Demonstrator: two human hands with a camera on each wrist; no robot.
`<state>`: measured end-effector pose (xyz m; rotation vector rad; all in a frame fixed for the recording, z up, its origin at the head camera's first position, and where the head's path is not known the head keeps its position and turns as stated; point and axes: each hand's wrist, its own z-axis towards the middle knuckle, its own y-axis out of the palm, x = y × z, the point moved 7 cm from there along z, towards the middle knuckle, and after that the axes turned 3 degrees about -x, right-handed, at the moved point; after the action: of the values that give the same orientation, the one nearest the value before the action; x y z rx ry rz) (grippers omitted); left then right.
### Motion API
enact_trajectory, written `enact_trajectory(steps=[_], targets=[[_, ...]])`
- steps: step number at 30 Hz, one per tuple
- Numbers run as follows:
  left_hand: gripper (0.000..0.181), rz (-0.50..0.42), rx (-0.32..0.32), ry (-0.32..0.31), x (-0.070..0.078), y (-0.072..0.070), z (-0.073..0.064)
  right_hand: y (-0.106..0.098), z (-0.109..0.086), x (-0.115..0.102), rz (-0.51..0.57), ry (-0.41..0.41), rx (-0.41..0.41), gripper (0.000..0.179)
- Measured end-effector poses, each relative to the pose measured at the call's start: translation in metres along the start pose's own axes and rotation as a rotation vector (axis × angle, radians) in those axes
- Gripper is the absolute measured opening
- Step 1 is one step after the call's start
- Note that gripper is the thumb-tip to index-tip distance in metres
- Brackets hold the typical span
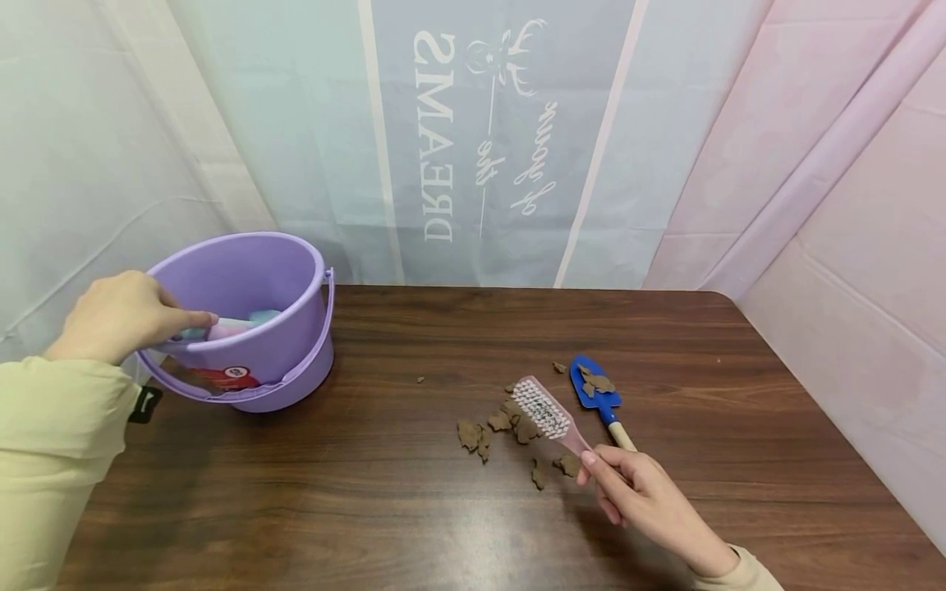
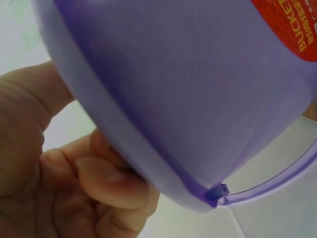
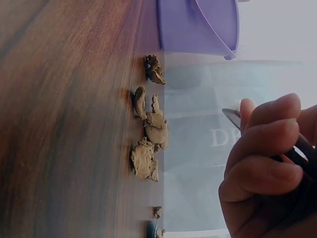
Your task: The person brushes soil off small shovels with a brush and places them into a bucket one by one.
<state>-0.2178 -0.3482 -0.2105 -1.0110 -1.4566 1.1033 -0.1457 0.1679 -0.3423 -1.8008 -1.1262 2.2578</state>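
At the left, my left hand [image 1: 129,316] reaches over the near rim of a purple bucket [image 1: 254,279], thumb beside a pink and white item [image 1: 231,327]. In the left wrist view its curled fingers [image 2: 116,183] are partly hidden by the bucket wall; I cannot tell whether they hold that item. My right hand [image 1: 636,492] grips a pink brush [image 1: 545,408] by its handle, white bristles facing up, above several brown crumbly pieces [image 1: 470,434]. A small blue shovel [image 1: 584,392] with a pale wooden handle lies beside the brush, bearing brown bits; the hand hides the handle's end.
A teal item [image 1: 264,316] sits inside the bucket, whose handle [image 1: 329,320] hangs down in front. The brown wooden table [image 1: 355,501] ends at a printed curtain [image 1: 488,148] behind and a pale curtain [image 1: 865,271] at the right.
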Motion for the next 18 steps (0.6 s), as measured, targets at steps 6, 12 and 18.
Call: enact_trajectory(steps=[6,12,18], targets=[[0.047,0.001,0.012,0.022,0.002,-0.001,-0.001,0.001,-0.001,0.000,-0.003,-0.004,-0.001,0.024],[0.047,-0.009,0.024,0.030,0.003,-0.002,-0.003,0.001,0.000,0.001,0.005,0.000,-0.011,0.024],[0.044,-0.039,0.138,0.039,0.027,-0.003,-0.015,0.000,0.001,0.000,0.005,-0.005,-0.009,0.024]])
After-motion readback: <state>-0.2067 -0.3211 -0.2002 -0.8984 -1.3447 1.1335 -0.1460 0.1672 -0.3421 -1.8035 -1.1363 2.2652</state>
